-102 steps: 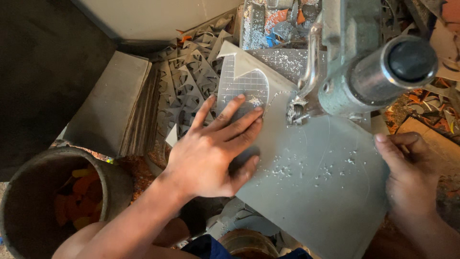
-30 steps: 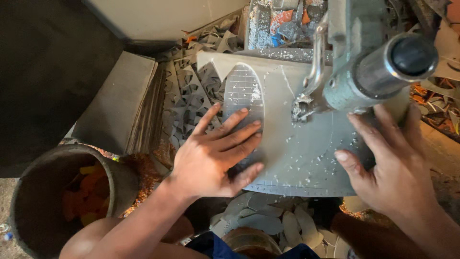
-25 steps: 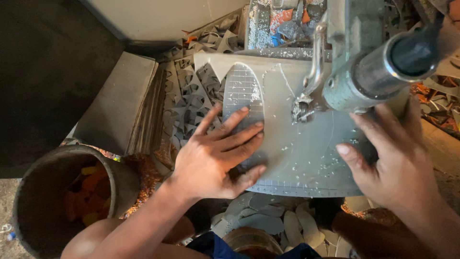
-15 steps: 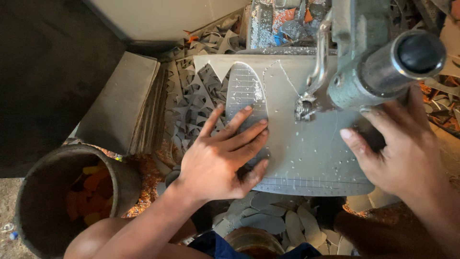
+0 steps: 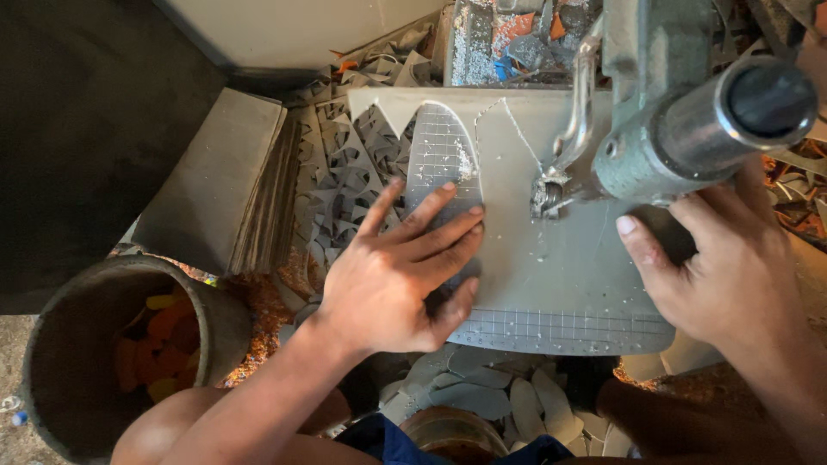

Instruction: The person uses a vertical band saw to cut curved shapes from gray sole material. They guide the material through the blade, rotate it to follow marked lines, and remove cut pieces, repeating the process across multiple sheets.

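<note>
My left hand point(image 5: 401, 271) lies flat with spread fingers on a clear gridded sole-shaped template point(image 5: 439, 155), pressing it onto a grey sheet point(image 5: 551, 284). My right hand point(image 5: 719, 267) rests palm down on the sheet's right part, under the barrel of a grey metal cutting machine point(image 5: 689, 120). The machine's cutting tip point(image 5: 545, 194) touches the sheet just right of the template, among white shavings. A scored curve runs along the template's edge.
A stack of grey sheets point(image 5: 220, 185) lies at the left. A round bucket point(image 5: 103, 353) with orange cut pieces stands at the lower left. Grey offcuts point(image 5: 345, 172) litter the floor, and cut sole shapes point(image 5: 508, 400) lie below the sheet.
The sheet has been turned and shifted under the cutting tip. My right hand moved from the sheet's right edge to lie on it under the barrel. My left hand stays on the template.
</note>
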